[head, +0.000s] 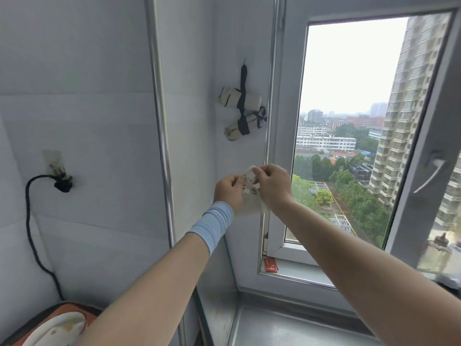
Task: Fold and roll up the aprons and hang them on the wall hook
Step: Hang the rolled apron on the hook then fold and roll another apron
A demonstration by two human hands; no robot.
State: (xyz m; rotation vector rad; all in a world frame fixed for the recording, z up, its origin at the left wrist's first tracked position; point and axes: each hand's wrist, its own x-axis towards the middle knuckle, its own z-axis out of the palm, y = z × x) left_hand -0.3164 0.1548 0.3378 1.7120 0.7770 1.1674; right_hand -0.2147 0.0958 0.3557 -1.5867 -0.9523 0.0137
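Two rolled cream aprons with dark straps (241, 111) hang from a small wall hook (244, 61) on the white wall beside the window. Below them, both my hands hold a third rolled cream apron (250, 202) up in the air. My left hand (228, 189) grips the roll and its cream strap from the left. My right hand (273, 184) pinches a loop of that cream strap (250, 172) at the top of the roll. Most of the roll is hidden behind my hands.
A window (349, 136) is just right of the hook, with its handle (432, 168) at far right. A metal sill (287, 320) lies below. On the left wall is a socket with a black cable (62, 184). An orange and white item (57, 325) sits at bottom left.
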